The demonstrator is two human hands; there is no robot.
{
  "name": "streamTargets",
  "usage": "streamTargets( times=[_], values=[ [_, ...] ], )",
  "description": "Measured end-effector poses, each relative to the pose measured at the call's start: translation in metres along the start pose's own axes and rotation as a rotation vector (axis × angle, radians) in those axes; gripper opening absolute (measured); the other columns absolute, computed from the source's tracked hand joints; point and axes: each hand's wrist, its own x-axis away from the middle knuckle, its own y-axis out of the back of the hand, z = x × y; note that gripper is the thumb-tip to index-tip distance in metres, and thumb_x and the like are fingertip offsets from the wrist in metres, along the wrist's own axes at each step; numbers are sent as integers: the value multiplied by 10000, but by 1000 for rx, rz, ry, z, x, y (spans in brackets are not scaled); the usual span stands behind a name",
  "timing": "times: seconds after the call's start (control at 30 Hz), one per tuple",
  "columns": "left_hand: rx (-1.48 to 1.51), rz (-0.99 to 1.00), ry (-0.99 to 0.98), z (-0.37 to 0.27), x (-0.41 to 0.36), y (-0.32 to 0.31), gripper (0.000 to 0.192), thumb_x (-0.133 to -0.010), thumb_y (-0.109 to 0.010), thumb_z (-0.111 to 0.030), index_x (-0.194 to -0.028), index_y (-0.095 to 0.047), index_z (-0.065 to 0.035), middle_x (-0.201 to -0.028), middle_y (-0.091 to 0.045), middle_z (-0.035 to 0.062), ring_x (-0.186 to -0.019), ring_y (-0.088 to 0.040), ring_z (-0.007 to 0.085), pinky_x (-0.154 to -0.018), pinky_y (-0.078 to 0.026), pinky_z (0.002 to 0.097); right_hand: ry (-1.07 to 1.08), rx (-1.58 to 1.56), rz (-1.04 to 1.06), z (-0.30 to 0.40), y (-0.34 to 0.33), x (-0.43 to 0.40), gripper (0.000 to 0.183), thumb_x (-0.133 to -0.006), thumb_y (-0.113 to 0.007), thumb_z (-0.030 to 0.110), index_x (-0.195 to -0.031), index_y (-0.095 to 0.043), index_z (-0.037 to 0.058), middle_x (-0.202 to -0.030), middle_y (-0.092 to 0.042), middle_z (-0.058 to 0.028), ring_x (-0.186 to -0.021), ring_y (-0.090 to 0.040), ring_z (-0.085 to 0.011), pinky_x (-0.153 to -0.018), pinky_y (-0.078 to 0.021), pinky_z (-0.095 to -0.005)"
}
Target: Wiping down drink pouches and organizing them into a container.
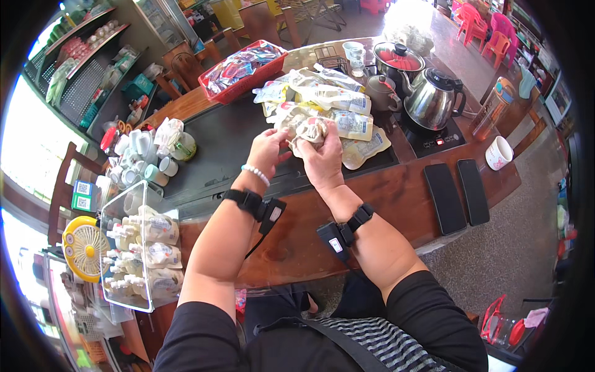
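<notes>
My right hand [323, 156] is closed around a crumpled beige cloth [312, 130] with a reddish patch. Beside it, the fingers of my left hand [269, 148] pinch the near edge of a cream-coloured spout pouch [289, 116], partly covered by the cloth. Just beyond both hands lies a loose heap of similar printed spout pouches [332, 97]. To the left, more of these pouches [160, 230] stand in rows in a clear plastic bin [148, 260], their spouts pointing left.
A red basket [241, 81] of flat packets stands behind the heap. On the right are a steel kettle [430, 102] on a hot plate, a teapot [382, 93], two phones [445, 199] and a white cup [499, 153]. Several cups [139, 151] and a yellow fan [86, 249] are at left.
</notes>
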Motion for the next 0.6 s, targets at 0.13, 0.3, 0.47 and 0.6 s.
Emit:
streamTargets(
  times=[0.13, 0.3, 0.47, 0.6],
  values=[
    [320, 266, -341, -4, 54, 28, 104, -943, -530, -142, -1025, -556, -83, -1040, -641, 64, -1024, -605, 185, -888, -491, 366, 13, -111, 70, -3, -9, 8, 432, -800, -638, 40, -1204, -489, 8, -1077, -612, -125, -964, -605, -178, -844, -501, -312],
    [618, 490, -322, -4, 81, 54, 229, -980, -463, -157, -1148, -552, -27, -1107, -635, 81, -1041, -614, 191, -900, -504, 349, -103, -157, 327, 7, -25, 21, 500, -869, -639, 55, -1320, -432, 2, -1205, -548, -109, -1067, -550, -143, -928, -451, -274],
    [651, 544, -397, 16, 95, 73, 491, -1016, -410, -308, -1420, -341, -36, -1391, -462, 126, -1264, -469, 238, -1059, -384, 389, -511, -439, 319, 4, -49, 35, 295, -954, -584, 121, -1221, -513, 16, -1060, -612, -44, -1000, -569, -109, -873, -464, -244],
    [519, 433, -449, 34, 94, 64, 578, -1015, -426, -249, -1519, -189, -95, -1475, -373, 105, -1329, -399, 230, -1108, -310, 359, -52, 115, 277, -20, -62, 52, 464, -970, -542, 167, -1364, -405, -36, -1309, -524, -219, -1230, -517, -285, -1035, -393, -347]
  ],
)
